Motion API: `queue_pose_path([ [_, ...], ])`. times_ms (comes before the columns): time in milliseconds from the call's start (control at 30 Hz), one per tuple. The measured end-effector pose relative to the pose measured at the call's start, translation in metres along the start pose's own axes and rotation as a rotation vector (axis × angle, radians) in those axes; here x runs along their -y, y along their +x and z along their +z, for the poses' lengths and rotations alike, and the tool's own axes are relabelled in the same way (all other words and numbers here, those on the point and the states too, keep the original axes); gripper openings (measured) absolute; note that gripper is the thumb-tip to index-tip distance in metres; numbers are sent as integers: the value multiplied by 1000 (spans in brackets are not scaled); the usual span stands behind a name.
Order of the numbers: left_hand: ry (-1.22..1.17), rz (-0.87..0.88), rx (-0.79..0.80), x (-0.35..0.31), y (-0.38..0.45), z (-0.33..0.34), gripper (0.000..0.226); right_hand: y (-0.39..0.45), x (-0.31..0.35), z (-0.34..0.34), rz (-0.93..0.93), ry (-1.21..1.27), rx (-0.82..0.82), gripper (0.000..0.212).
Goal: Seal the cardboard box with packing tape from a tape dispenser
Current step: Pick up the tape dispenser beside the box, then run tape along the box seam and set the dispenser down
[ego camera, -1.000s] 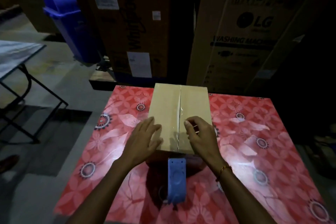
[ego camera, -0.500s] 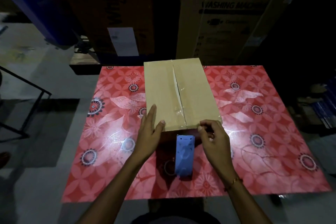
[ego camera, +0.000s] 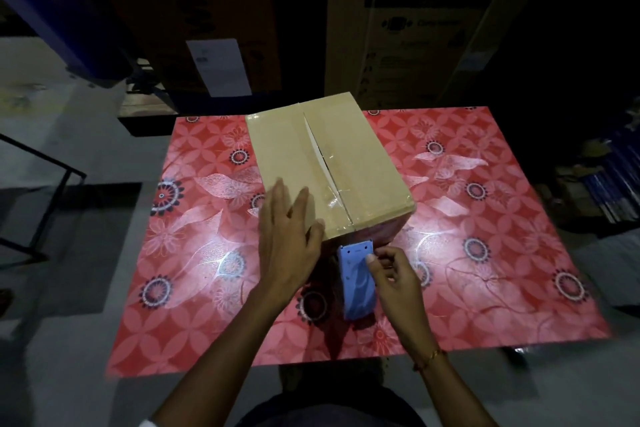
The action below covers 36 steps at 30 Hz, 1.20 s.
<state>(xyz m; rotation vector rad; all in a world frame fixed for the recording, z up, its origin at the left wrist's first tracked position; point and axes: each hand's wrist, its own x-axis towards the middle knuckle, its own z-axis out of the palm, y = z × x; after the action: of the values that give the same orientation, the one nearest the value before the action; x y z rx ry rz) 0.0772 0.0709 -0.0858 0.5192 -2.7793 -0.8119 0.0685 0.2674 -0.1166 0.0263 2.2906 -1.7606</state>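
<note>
- While the cardboard box (ego camera: 329, 166) sits on the red floral tablecloth (ego camera: 485, 253) with its flaps closed, we see its centre seam running away from us, tilted slightly to the left, with clear tape only on the near stretch.
- The blue tape dispenser (ego camera: 356, 279) lies just beside the box's near edge, its long axis roughly in line with that seam.
- Our right hand (ego camera: 393, 276) is the nearer one: its curled fingers and thumb touch the dispenser's right side, pinched narrow; we cannot tell if they hold a tape end.
- Our left hand (ego camera: 289, 232) rests flat and spread wide on the box's near left corner, holding nothing.
- We judge the next move takes the dispenser forward along the seam; nothing stands in that path.
- Big appliance cartons (ego camera: 415, 21) stand behind the table, well apart from the work.
</note>
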Motion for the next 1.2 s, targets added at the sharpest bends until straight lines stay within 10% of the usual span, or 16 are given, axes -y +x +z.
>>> queue_pose_path([
  [333, 243, 247, 211, -10, 49, 8, 72, -3, -15, -1, 129, 25, 216, 55],
  [1200, 364, 259, 175, -3, 56, 13, 73, -33, -17, -21, 49, 14, 198, 28],
])
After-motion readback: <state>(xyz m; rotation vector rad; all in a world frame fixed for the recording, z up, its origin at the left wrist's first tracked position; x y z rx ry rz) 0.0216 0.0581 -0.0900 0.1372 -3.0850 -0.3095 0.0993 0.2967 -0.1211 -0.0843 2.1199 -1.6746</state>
